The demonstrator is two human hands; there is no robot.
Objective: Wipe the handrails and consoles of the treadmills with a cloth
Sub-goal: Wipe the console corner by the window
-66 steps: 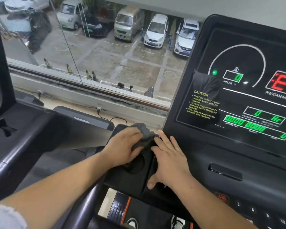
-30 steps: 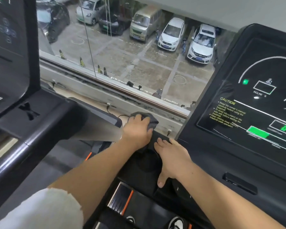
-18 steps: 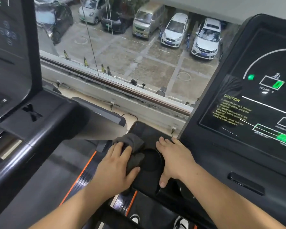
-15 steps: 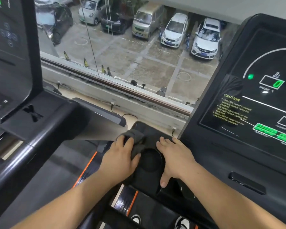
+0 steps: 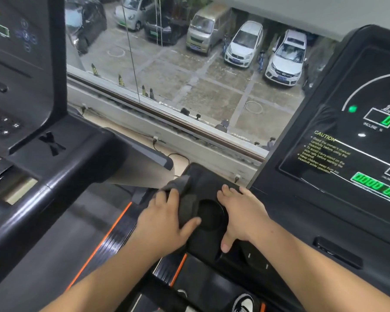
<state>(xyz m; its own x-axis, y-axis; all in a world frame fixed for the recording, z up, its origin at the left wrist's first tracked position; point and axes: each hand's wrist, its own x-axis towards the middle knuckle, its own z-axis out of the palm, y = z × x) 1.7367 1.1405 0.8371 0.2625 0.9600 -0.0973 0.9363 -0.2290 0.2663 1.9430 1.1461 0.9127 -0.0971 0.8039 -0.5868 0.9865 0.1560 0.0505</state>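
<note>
The left grip [image 5: 164, 224] has its fingers curled over the grey cloth [image 5: 184, 199], thumb spread, pinning it to the left edge of the black tray [image 5: 203, 176] beside the right console [image 5: 347, 154]. The right grip [image 5: 241, 217] lies flat and holds nothing, steadying the tray next to the round cup hollow [image 5: 212, 215]. Best to bunch the cloth under the palm, run it along the rim, then down into the hollow, pressing evenly. In view: one cloth, one hollow, two consoles, the other console [image 5: 20, 64] at far left
</note>
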